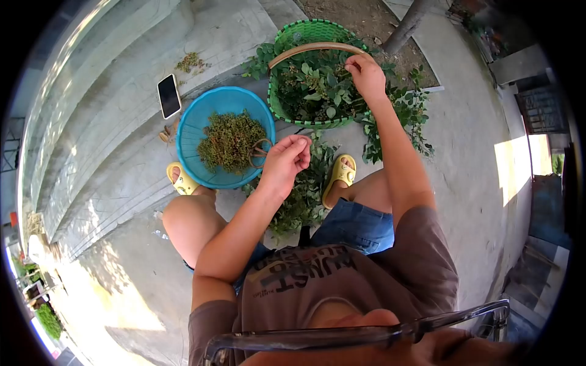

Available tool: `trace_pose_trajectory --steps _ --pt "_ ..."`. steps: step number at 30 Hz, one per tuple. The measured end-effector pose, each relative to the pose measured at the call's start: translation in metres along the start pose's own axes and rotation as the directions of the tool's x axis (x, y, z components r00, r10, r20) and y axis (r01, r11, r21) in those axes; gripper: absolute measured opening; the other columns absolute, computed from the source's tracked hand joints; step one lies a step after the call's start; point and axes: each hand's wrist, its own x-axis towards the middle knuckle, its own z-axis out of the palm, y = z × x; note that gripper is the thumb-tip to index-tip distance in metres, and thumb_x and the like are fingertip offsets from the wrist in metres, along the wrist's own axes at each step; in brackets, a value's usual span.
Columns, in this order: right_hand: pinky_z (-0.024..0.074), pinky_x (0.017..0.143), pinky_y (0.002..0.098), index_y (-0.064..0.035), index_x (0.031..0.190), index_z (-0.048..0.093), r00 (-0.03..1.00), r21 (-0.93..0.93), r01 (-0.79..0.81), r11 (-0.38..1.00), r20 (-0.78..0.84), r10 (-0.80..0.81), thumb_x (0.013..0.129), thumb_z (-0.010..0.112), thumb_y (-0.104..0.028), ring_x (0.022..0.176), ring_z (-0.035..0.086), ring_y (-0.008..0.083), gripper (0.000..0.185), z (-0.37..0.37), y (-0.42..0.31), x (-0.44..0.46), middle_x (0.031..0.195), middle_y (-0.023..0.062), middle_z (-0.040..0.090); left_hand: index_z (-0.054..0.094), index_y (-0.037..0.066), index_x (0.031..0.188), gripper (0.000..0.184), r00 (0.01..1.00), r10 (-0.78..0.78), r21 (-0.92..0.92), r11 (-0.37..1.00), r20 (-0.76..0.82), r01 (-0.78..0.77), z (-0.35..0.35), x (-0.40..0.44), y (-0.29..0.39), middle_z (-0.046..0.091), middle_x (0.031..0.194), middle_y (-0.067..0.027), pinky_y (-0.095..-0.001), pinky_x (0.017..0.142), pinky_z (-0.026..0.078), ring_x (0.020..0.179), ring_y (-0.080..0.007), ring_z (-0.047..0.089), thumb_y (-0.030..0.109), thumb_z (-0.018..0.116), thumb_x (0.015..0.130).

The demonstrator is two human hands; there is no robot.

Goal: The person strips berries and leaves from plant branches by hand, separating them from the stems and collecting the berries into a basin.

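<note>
I'm picking, seemingly: right hand point(350, 66) over the basket point(314, 27), left hand point(287, 160) before it, both curled, holds unclear; next needs gentle pinching.

A phone point(169, 96) lies on concrete steps point(229, 33); a tree trunk point(405, 28) rises from soil point(345, 12).
</note>
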Motion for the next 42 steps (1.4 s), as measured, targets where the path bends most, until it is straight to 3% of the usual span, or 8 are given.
trace_pose_trajectory --steps 3,6,10,12,25,31,35,42 --pt "0.0488 0.067 0.0372 -0.0141 0.085 0.065 0.999 0.013 -0.029 1.0 0.031 0.028 0.08 0.066 -0.017 0.075 0.061 0.0221 0.006 -0.007 -0.01 -0.024 0.086 0.0027 0.06 0.059 0.005 0.092 0.009 0.999 -0.037 0.023 0.999 -0.025 0.037 -0.002 -0.022 -0.006 0.055 0.075 0.001 -0.0247 0.063 0.044 0.068 -0.0106 0.053 0.014 0.058 0.089" --pt "0.0477 0.065 0.0355 -0.0117 0.085 0.065 0.978 0.196 0.051 0.979 -0.206 -0.01 0.08 0.065 -0.017 0.074 0.06 0.0225 0.007 -0.023 -0.018 -0.008 0.085 0.0034 0.06 0.06 0.005 0.091 0.009 0.998 -0.014 0.035 0.999 -0.058 0.017 -0.003 -0.013 0.0 0.055 0.074 0.0015 -0.0242 0.062 0.044 0.067 -0.0098 0.053 0.014 0.058 0.089" --pt "0.0477 0.066 0.0333 -0.0102 0.086 0.066 0.991 0.111 -0.06 0.992 -0.116 0.073 0.078 0.067 -0.011 0.073 0.061 0.0212 0.009 -0.03 -0.026 -0.017 0.084 0.0043 0.06 0.06 0.006 0.091 0.009 0.999 -0.023 0.069 0.997 -0.035 0.025 0.0 -0.012 -0.004 0.055 0.074 0.0018 -0.024 0.063 0.044 0.068 -0.0092 0.053 0.014 0.058 0.089" --pt "0.0475 0.067 0.0325 -0.0091 0.086 0.065 0.934 0.331 0.07 0.941 -0.354 0.055 0.078 0.068 -0.012 0.073 0.06 0.0211 0.009 -0.041 -0.032 -0.018 0.083 0.0052 0.06 0.06 0.006 0.092 0.009 0.999 -0.017 0.095 0.995 -0.047 0.022 -0.001 -0.009 -0.006 0.056 0.075 0.0017 -0.0239 0.063 0.043 0.068 -0.009 0.052 0.014 0.058 0.089" --pt "0.039 0.061 0.0173 -0.0038 0.093 0.065 0.944 0.746 0.083 0.661 -0.271 0.186 0.084 0.066 -0.008 0.07 0.049 0.0024 0.01 -0.048 -0.008 -0.051 0.078 -0.0046 0.06 0.06 0.003 0.098 0.012 0.963 0.27 0.42 0.876 -0.023 -0.236 0.012 0.008 0.017 0.057 0.081 0.0007 -0.0223 0.066 0.04 0.073 -0.0078 0.051 0.012 0.055 0.092" --pt "0.0447 0.06 0.0276 -0.003 0.084 0.061 0.975 0.466 -0.015 0.885 -0.19 0.117 0.077 0.064 -0.002 0.065 0.056 0.0183 0.007 -0.069 -0.021 -0.063 0.077 0.0064 0.058 0.061 0.003 0.1 0.014 0.933 0.335 0.425 0.832 0.129 -0.357 0.052 -0.022 0.029 0.058 0.085 -0.0004 -0.0224 0.067 0.042 0.075 -0.0087 0.053 0.011 0.058 0.09" --pt "0.0449 0.061 0.0278 -0.002 0.084 0.06 0.974 0.421 0.056 0.906 -0.221 0.042 0.076 0.065 -0.001 0.065 0.056 0.0178 0.009 -0.075 -0.026 -0.062 0.076 0.0079 0.056 0.059 0.008 0.103 0.019 0.599 0.539 0.057 0.713 0.592 -0.698 0.099 -0.077 0.057 0.055 0.089 -0.003 -0.0284 0.067 0.039 0.074 -0.0162 0.049 0.018 0.063 0.088" --pt "0.0446 0.061 0.0269 -0.002 0.084 0.061 0.985 0.505 0.052 0.862 -0.168 0.038 0.075 0.065 0.0 0.066 0.056 0.0157 0.009 -0.078 -0.042 -0.056 0.077 0.0067 0.057 0.069 0.032 0.091 0.013 0.408 0.718 0.091 0.436 0.564 -0.895 0.134 -0.139 0.074 0.053 0.083 0.0157 -0.0277 0.065 0.025 0.078 -0.0088 0.039 0.023 0.07 0.082"
